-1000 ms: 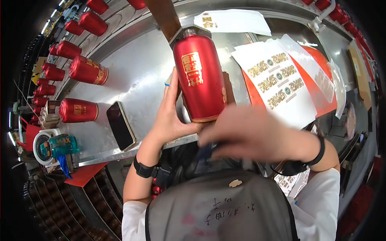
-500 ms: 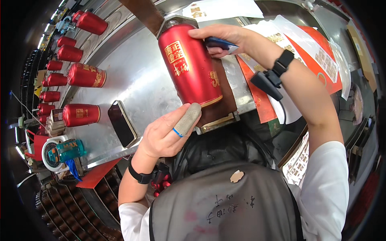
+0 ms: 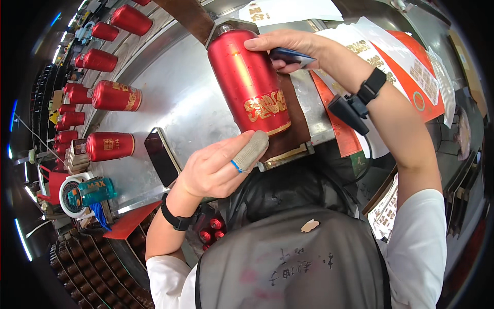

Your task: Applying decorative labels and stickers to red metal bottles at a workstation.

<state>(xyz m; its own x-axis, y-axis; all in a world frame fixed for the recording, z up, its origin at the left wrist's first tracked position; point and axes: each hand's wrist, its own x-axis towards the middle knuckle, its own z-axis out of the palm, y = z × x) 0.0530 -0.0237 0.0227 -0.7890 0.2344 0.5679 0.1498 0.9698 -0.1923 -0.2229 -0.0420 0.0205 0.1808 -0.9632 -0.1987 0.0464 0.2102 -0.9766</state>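
A glossy red bottle (image 3: 242,72) with a gold dragon-like pattern near its base lies on a brown padded rest (image 3: 294,113), its neck pointing away from me. My left hand (image 3: 218,167) pinches the bottle's base rim; one finger wears a grey knitted finger sleeve (image 3: 250,152) with a blue band. My right hand (image 3: 293,45) lies closed at the bottle's shoulder, thumb on the red surface. Its other fingers curl round a dark blue, smooth hand tool (image 3: 291,57) with a tapered end; its exact kind I cannot make out.
Several red bottles (image 3: 109,146) stand along the left of the metal table (image 3: 170,98). A phone (image 3: 162,157) lies near the front edge. Gold-patterned sticker sheets (image 3: 355,44) and red sheets (image 3: 339,129) lie at right. A white fan (image 3: 69,196) and teal bottle (image 3: 98,190) are lower left.
The red bottle has turned about its length: the gold square panel has rotated out of sight and the gold pattern now faces up. Both hands keep their places on it. The view has shifted slightly.
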